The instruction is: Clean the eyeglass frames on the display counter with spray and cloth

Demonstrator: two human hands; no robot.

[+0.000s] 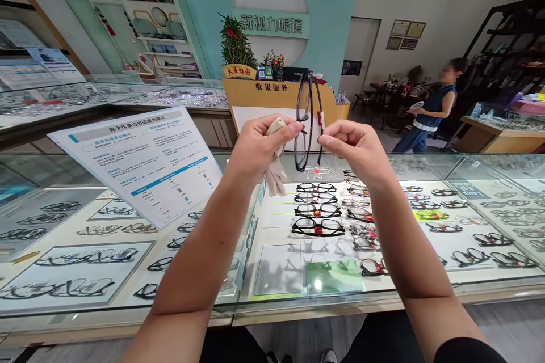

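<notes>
Above the glass counter I hold a dark-framed pair of eyeglasses (303, 150) turned on end, its lenses stacked one over the other. My left hand (268, 139) pinches the frame near its middle between thumb and fingers. A pale beige cloth (276, 178) is tucked in that same hand and hangs below the fingers. My right hand (351, 144) has its thumb and index finger closed on a temple arm of the glasses, close to a small red and white tag (320, 119).
Rows of eyeglasses (318, 227) lie inside the glass display counter (272, 305). A printed sheet (140, 167) stands on the left. Behind are a wooden cashier desk (247, 93) with a plant (237, 45), and a person in blue (438, 105) at the right.
</notes>
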